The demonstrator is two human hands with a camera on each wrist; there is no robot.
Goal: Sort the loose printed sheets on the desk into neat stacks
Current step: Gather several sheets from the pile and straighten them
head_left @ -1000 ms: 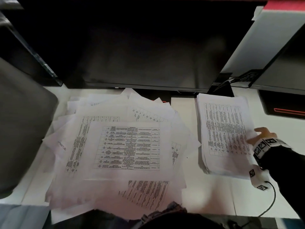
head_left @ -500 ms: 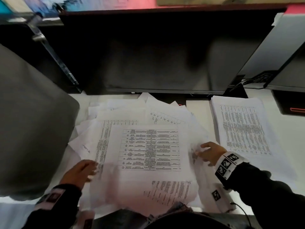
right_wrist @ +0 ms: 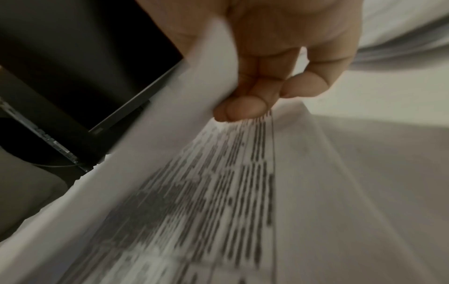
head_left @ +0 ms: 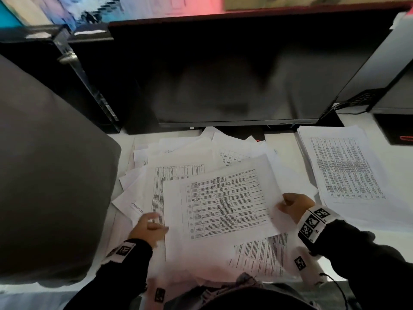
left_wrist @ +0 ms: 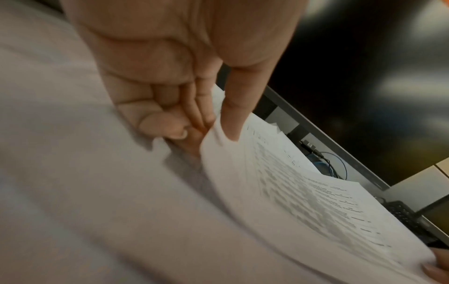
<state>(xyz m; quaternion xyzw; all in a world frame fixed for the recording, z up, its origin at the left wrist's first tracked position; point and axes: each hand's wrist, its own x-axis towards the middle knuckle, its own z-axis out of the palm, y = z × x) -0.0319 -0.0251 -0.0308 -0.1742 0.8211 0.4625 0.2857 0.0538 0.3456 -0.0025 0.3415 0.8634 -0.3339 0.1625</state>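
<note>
A loose pile of printed sheets (head_left: 178, 166) fans across the white desk (head_left: 279, 139) in front of me. The top sheet (head_left: 223, 204), printed with a table, is lifted and tilted off the pile. My left hand (head_left: 148, 227) pinches its left edge, thumb on top (left_wrist: 230, 123) and fingers beneath. My right hand (head_left: 295, 205) grips its right edge; in the right wrist view the curled fingers (right_wrist: 243, 107) sit under the paper (right_wrist: 194, 192). A neater stack of sheets (head_left: 344, 171) lies on the desk to the right.
A dark monitor (head_left: 223, 74) stands right behind the pile. A grey chair back or cushion (head_left: 44, 175) fills the left side. Another black screen (head_left: 395, 86) and a black box with a red line (head_left: 400, 133) stand at the far right, with cables (head_left: 348, 108) beside them.
My right hand left the right-hand stack and came to the pile. My left hand came into view. Both now hold the top table sheet, which has risen and turned anticlockwise.
</note>
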